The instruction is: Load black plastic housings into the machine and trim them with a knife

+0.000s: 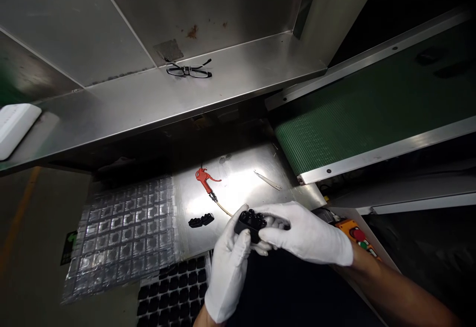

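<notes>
Both hands wear white gloves and meet over the front of a lit steel work surface (241,183). My left hand (227,272) and my right hand (303,232) together grip a small black moulded part (251,223) with round bumps on top. A second black part (201,220) lies on the steel just left of them. A clear blister tray (124,232) with empty square pockets lies at the left. Below my left hand sits a tray filled with several black parts (173,294).
A red air blow gun (205,178) with a hose and metal tweezers (268,181) lie on the steel. Glasses (189,70) rest on the upper steel shelf, a white box (15,126) at its left end. A green conveyor belt (372,113) runs right; an orange button box (359,237) sits beside my right wrist.
</notes>
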